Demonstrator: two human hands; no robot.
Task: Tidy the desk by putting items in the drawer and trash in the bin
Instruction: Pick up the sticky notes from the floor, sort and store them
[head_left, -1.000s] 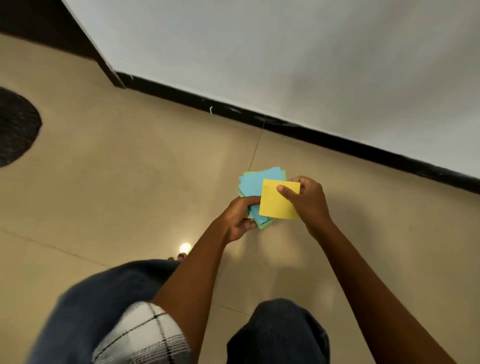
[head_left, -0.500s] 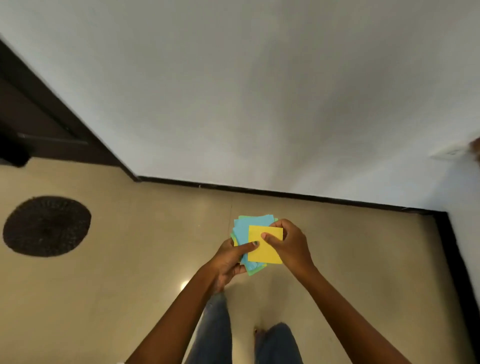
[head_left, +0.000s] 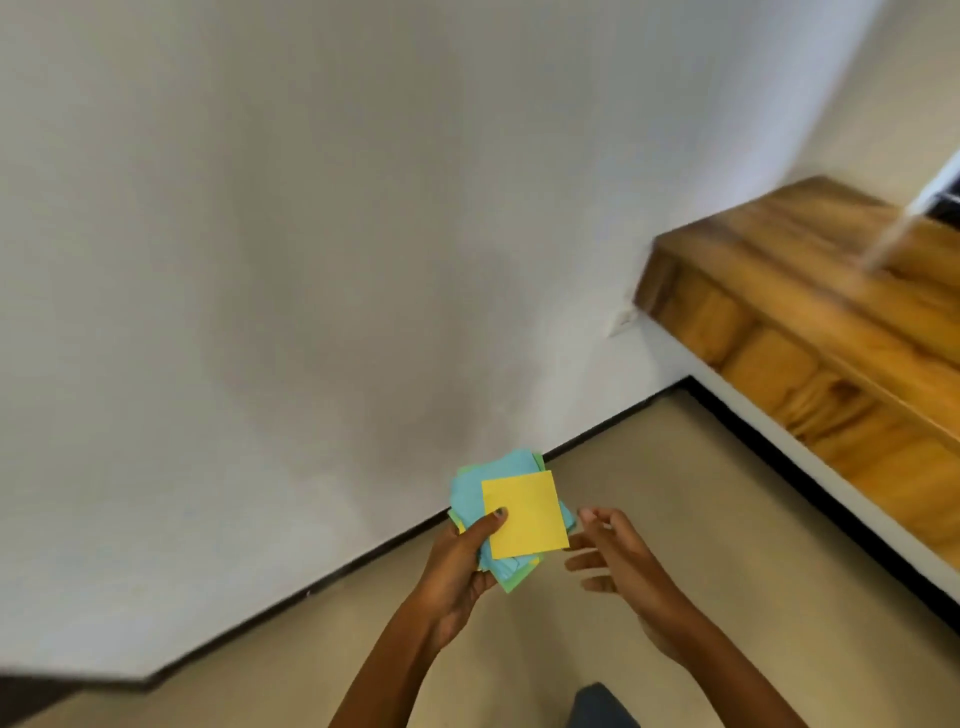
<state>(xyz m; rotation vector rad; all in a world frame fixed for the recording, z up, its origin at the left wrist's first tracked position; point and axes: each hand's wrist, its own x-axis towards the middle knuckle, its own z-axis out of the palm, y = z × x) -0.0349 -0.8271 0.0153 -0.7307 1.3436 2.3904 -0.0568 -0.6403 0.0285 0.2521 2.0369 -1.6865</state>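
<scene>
A loose stack of sticky notes (head_left: 522, 517), yellow on top with blue and green sheets fanned beneath, is held low in the middle of the view. My left hand (head_left: 460, 564) grips the stack from below, its thumb pressed on the yellow sheet. My right hand (head_left: 618, 558) hovers just right of the stack with fingers spread and relaxed, holding nothing. The wooden desk (head_left: 810, 332) shows at the right, blurred, with its front panels facing me.
A pale wall (head_left: 311, 260) fills most of the view, meeting the beige floor (head_left: 649, 467) along a dark skirting line. A blurred pale rod (head_left: 904, 223) leans over the desk top. My knee (head_left: 600, 706) shows at the bottom.
My right hand has let go of the yellow sheet and drawn away to the right. The view has swung right, bringing the wooden desk in and losing the round dark mat.
</scene>
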